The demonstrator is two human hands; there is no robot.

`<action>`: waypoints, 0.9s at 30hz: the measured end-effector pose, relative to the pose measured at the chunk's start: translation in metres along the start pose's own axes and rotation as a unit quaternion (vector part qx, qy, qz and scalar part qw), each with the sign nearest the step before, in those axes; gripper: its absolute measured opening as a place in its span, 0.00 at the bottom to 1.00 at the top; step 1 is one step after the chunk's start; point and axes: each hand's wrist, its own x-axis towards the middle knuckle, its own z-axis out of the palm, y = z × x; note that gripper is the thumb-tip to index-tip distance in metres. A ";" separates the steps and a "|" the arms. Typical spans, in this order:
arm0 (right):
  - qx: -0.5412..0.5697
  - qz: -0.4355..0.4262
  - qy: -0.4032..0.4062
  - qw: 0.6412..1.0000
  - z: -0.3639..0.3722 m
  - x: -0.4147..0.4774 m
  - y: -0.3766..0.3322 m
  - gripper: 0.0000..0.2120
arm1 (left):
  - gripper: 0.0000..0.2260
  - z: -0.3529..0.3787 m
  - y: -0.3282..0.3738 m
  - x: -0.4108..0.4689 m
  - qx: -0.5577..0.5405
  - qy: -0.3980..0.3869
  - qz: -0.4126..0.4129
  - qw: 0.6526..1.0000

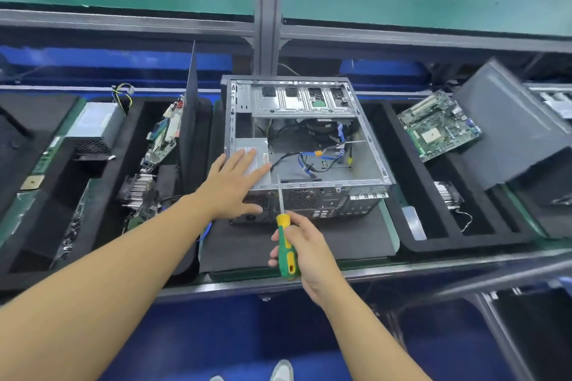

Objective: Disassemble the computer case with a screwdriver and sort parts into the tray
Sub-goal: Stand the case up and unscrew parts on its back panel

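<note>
**Open case between two trays, screwdriver raised at its near edge**

Room and edges
- Computer case (309, 148) lies on its side, open face up, on a dark mat (247, 247) mid-surface.
- Left tray (62, 170) and right tray (464, 244) sit just beside the mat, with only narrow gaps to the case.
- A black side panel (190, 108) stands upright at the left tray's right edge, close to the case's left wall.
- A bare strip of mat runs between the case and the near metal edge of the surface (371, 272). Both hands work over this strip.
- A motherboard (439, 127) rests tilted over the far part of the right tray, well clear of the case.

Hands
- Left hand (232, 185): palm down, fingers (247, 161) straight and a little spread. They lie on the silver power supply (261, 148) in the case's near-left corner. The heel of the hand sits over the case's near edge.
- Right hand (306, 244): fingers wrapped tight round the green and yellow handle of the screwdriver (283, 223), over the mat.

Pointing
- The screwdriver's long axis runs near to far, with the shaft up and away from the person, leaning slightly left. The tip is at the case's near top edge; contact can't be told.
- The case's ported back face is towards the person, drive bays at the far side.
</note>
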 end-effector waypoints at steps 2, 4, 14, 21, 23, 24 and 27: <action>-0.016 0.008 0.012 1.000 0.003 -0.003 0.008 0.11 | 0.41 -0.001 0.001 -0.001 -0.006 0.007 0.004 1.000; -0.049 0.011 0.032 0.998 0.005 -0.005 0.013 0.11 | 0.38 -0.002 0.001 -0.001 -0.017 0.009 0.004 1.000; -0.084 -0.001 0.075 0.994 0.017 -0.016 0.027 0.08 | 0.33 -0.003 0.011 -0.006 -0.045 0.060 -0.019 0.997; -0.091 0.003 0.106 0.990 0.021 -0.013 0.023 0.07 | 0.32 -0.002 0.012 -0.005 -0.044 0.070 -0.028 0.996; -0.095 -0.002 0.109 0.990 0.021 -0.013 0.024 0.08 | 0.32 -0.001 0.013 -0.005 -0.042 0.079 -0.031 0.995; -0.097 -0.004 0.108 0.989 0.021 -0.014 0.024 0.08 | 0.32 0.000 0.014 -0.006 -0.042 0.085 -0.032 0.995; -0.100 -0.002 0.109 0.989 0.022 -0.015 0.026 0.09 | 0.32 0.002 0.014 -0.006 -0.046 0.097 -0.033 0.994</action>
